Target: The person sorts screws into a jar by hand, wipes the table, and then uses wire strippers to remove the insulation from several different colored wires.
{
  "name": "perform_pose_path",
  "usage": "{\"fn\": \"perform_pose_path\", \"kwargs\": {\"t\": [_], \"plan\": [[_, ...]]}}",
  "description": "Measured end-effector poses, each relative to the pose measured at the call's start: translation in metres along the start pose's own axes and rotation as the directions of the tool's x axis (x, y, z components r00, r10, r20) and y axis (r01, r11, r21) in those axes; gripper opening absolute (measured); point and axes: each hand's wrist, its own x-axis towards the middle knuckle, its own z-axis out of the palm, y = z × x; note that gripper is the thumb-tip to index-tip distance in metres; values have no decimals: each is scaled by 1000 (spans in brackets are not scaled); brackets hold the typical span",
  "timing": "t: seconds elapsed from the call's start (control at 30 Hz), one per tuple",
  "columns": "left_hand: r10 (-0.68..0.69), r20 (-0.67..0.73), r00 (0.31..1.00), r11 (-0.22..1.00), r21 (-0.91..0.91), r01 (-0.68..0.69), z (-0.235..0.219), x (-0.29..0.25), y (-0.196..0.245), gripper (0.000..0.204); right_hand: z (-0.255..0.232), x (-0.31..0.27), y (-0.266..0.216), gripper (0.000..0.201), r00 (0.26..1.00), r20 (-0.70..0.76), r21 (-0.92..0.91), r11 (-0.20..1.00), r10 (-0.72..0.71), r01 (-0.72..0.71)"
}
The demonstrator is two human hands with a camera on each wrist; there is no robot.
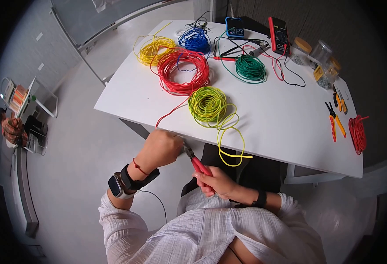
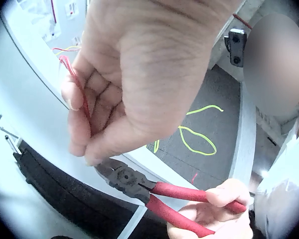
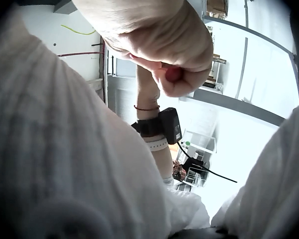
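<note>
My left hand (image 1: 160,147) is held in front of the table edge and pinches a red wire (image 2: 75,79), which runs between its curled fingers. The wire leads back to the red coil (image 1: 162,82) on the table. My right hand (image 1: 220,182) grips red-handled diagonal cutters (image 2: 174,191) by the handles, which stand somewhat apart in the left wrist view. The cutters' metal head (image 2: 123,177) is right at my left thumb and fingertips, which hide the tip of the jaws. In the right wrist view a handle end (image 3: 174,74) shows in my right fist.
On the white table (image 1: 272,119) lie yellow (image 1: 153,52), blue (image 1: 194,41), green (image 1: 250,68) and yellow-green wire coils (image 1: 207,105), the last with a loose end over the edge. A red multimeter (image 1: 279,35), jars (image 1: 300,52), wire strippers (image 1: 335,123) and a small red coil (image 1: 357,134) stand rightward.
</note>
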Motion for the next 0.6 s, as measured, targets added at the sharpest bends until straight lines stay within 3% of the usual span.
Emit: {"fn": "perform_pose_path", "kwargs": {"t": [0.23,0.3,0.37,0.43,0.5,0.53,0.6], "plan": [[25,12,1000,1000,5,-25,-6,-1,1,3,-21,4,-1,26,997,-18,93,993,79,-77],[92,-115,989,993,-63,-100,-9,-4,0,11,-31,0,1,27,997,15,55,996,70,-70],[79,-168,983,989,-112,-98,-15,-6,2,15,-42,-8,0,28,993,109,-25,998,52,-49],[65,-223,973,983,-156,-102,-28,-5,5,19,-43,-17,-1,24,994,93,-53,998,51,-46],[-48,-368,928,993,-117,5,-43,-2,9,26,-51,-23,5,23,992,123,-82,996,37,-27],[-45,-369,928,994,-113,3,-45,-2,7,26,-56,-28,5,23,991,126,-82,996,34,-24],[-166,-607,778,986,-76,152,-52,0,-2,29,-64,-38,2,30,983,180,-125,992,45,-22]]}}
